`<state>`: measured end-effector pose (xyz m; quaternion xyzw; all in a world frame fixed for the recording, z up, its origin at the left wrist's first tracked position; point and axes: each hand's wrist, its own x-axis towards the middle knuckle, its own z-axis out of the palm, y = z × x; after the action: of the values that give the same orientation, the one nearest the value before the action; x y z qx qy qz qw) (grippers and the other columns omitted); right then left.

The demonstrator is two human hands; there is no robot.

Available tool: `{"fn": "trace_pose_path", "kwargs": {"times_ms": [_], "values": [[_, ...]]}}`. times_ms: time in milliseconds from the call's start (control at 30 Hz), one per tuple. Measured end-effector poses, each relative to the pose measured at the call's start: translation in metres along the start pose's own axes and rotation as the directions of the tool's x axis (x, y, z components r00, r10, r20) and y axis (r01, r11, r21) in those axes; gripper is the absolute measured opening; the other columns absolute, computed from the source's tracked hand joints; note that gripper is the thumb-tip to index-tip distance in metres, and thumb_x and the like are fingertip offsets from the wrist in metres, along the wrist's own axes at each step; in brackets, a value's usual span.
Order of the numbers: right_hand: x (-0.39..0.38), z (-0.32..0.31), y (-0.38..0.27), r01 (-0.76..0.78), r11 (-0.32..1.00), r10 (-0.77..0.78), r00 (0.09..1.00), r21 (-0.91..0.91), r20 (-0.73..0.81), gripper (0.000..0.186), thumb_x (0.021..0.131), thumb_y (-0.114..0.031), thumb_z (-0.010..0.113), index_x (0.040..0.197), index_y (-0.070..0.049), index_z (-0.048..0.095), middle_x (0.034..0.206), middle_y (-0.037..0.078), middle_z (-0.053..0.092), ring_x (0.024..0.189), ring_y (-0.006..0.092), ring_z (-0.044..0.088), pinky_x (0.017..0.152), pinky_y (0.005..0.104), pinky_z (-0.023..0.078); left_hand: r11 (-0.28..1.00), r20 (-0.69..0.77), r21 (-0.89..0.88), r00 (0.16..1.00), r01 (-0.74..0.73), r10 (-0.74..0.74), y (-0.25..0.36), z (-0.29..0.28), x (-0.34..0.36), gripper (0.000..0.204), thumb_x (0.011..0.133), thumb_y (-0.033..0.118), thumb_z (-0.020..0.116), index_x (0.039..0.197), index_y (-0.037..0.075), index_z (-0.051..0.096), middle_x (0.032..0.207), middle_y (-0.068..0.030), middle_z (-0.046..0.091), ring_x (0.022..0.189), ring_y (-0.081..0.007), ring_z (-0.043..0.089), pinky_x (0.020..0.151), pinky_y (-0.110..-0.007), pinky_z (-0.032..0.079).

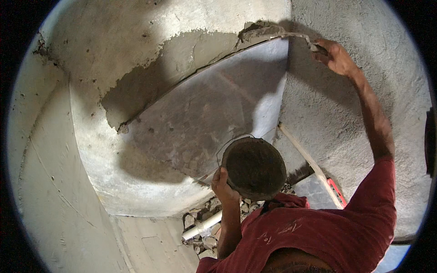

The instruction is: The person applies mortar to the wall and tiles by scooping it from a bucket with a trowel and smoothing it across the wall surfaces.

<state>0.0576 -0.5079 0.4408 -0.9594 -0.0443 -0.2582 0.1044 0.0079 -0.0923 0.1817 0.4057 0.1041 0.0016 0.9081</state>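
In front of my chest, my left hand grips the rim of a round dark bucket from its left side. Its thin wire handle hangs loose at the far left edge, and the inside looks dark and mortar-smeared. Stretched far out to the upper right, my right hand is closed around the handle of a trowel. The blade lies against the wall at the right end of a strip of damp grey mortar. Directly below this strip is the curved upper edge of a smooth grey panel.
A rough plastered wall rises on the right. Against it leans a wooden stick, with a red tool beside its lower end. Below the bucket, a white pipe lies over broken rubble. A pale curved wall stands at left.
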Motion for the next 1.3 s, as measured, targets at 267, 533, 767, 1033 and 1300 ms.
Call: {"fn": "trace_pose_path", "kwargs": {"times_ms": [267,533,767,1033,1300], "values": [[0.051,-0.024,-0.03,0.066,0.935,-0.031,0.994,-0.348,0.105,0.033,0.087,-0.023,0.064,0.112,-0.002,0.061,0.101,0.015,0.065,0.099,0.0272,0.061,0.09,0.0435,0.048,0.999,0.005,-0.025,0.999,-0.04,0.04,-0.01,-0.022,0.018,0.024,0.091,0.015,0.06,0.103,-0.005,0.063,0.094,-0.0071,0.064,0.085,-0.0166,0.06,0.078,-0.03,0.048],[0.145,-0.059,-0.036,0.446,0.691,-0.188,0.871,-0.569,0.454,0.031,0.084,-0.026,0.061,0.11,-0.01,0.064,0.106,0.017,0.065,0.1,0.0289,0.062,0.084,0.0402,0.049,0.981,0.057,0.171,0.995,-0.088,0.08,0.003,-0.018,0.009,0.026,0.09,0.019,0.06,0.101,-0.004,0.062,0.092,-0.0075,0.062,0.084,-0.0203,0.06,0.076,-0.035,0.049],[0.143,-0.064,-0.078,0.307,0.626,-0.15,0.949,-0.717,0.276,0.027,0.075,-0.026,0.073,0.092,-0.006,0.069,0.088,0.014,0.069,0.089,0.031,0.067,0.08,0.0435,0.052,0.983,-0.048,0.126,0.989,-0.131,0.138,-0.007,-0.046,0.01,0.019,0.093,0.013,0.054,0.077,0.003,0.054,0.07,0.0024,0.047,0.063,-0.0114,0.044,0.057,-0.029,0.037],[0.165,-0.13,-0.107,0.176,0.324,0.075,0.975,-0.93,0.21,0.024,0.084,-0.029,0.059,0.093,-0.013,0.073,0.092,0.01,0.071,0.087,0.0301,0.067,0.077,0.0439,0.053,0.7,0.222,0.513,0.865,-0.496,0.45,-0.004,-0.061,0.012,0.022,0.096,0.01,0.049,0.078,-0.002,0.054,0.072,-0.0033,0.053,0.061,-0.0166,0.048,0.06,-0.03,0.04],[0.148,-0.1,-0.091,0.232,0.317,0.036,0.966,-0.919,0.256,0.018,0.079,-0.025,0.061,0.088,-0.014,0.072,0.088,0.011,0.07,0.08,0.028,0.069,0.069,0.044,0.052,0.901,0.104,0.332,0.96,-0.281,0.261,0.01,-0.035,-0.003,0.027,0.096,0.017,0.049,0.092,-0.006,0.061,0.083,-0.0089,0.063,0.077,-0.018,0.057,0.072,-0.032,0.046]]}}
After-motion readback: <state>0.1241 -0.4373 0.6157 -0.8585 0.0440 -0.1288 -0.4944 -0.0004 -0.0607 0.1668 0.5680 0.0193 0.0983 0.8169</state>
